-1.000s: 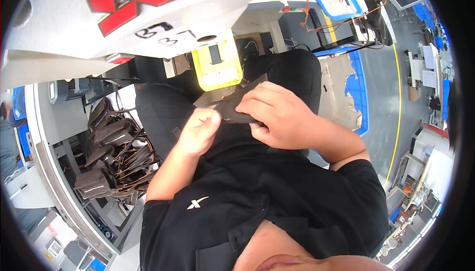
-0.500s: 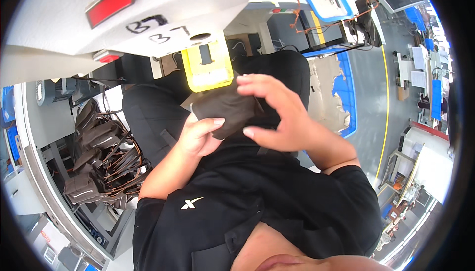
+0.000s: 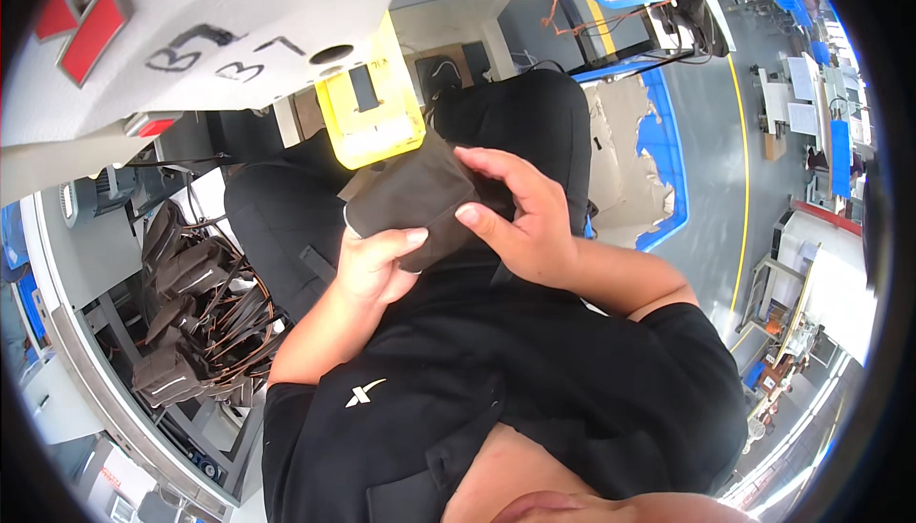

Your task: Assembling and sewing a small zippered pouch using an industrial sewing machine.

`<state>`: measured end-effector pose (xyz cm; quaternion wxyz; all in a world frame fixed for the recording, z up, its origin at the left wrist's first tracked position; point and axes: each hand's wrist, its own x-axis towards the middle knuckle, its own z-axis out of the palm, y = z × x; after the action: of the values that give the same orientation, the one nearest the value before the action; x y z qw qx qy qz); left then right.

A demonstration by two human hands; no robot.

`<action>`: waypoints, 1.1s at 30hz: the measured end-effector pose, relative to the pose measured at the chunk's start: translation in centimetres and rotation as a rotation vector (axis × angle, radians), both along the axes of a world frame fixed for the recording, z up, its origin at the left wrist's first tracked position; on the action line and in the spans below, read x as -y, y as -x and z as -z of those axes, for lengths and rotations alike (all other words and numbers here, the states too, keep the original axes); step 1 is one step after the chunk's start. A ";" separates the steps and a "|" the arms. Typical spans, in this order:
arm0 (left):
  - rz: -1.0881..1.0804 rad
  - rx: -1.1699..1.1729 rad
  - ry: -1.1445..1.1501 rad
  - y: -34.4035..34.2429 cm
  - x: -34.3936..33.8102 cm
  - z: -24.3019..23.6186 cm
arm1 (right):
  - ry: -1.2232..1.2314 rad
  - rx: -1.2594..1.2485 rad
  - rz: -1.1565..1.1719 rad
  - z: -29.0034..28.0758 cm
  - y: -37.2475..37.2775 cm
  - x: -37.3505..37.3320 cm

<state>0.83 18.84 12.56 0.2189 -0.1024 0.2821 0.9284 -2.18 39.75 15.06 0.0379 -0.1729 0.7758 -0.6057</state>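
The dark brown fabric piece [image 3: 410, 194] lies between my two hands, over my lap and just on the near side of the yellow tray-like part [image 3: 382, 136] below the white machine [image 3: 277, 17]. My left hand [image 3: 374, 263] is closed on its near left part: the thumb lies flat across the top, pointing right, while the fingers are tucked underneath, mostly out of sight. My right hand [image 3: 525, 216] is at the opposite side, partly open, thumb and forefinger spread apart; both tips reach the fabric's right edge, the forefinger at its far corner and the thumb nearer me. I cannot tell whether that hand grips it or merely rests there. Well apart to my left is a heap of brown fabric pieces with cords [image 3: 205, 303]; to my right stands a blue crate [image 3: 658, 132] holding greyish-tan sheets [image 3: 615, 141].
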 end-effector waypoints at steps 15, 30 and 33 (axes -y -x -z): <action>0.100 -0.011 -0.449 -0.2 -0.9 0.0 | -0.134 -0.147 0.176 -1.0 0.6 -0.4; 0.075 0.033 -0.493 -0.7 -0.9 0.6 | -0.264 0.038 0.190 -1.5 0.7 -1.3; 0.016 -0.061 -0.524 -0.5 -1.4 1.2 | -0.336 -0.045 0.173 -1.3 0.1 -1.8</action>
<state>1.29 20.22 11.32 0.2367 -0.0118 0.0394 0.9707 -2.26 41.58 16.41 -0.0034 -0.1103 0.8787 -0.4644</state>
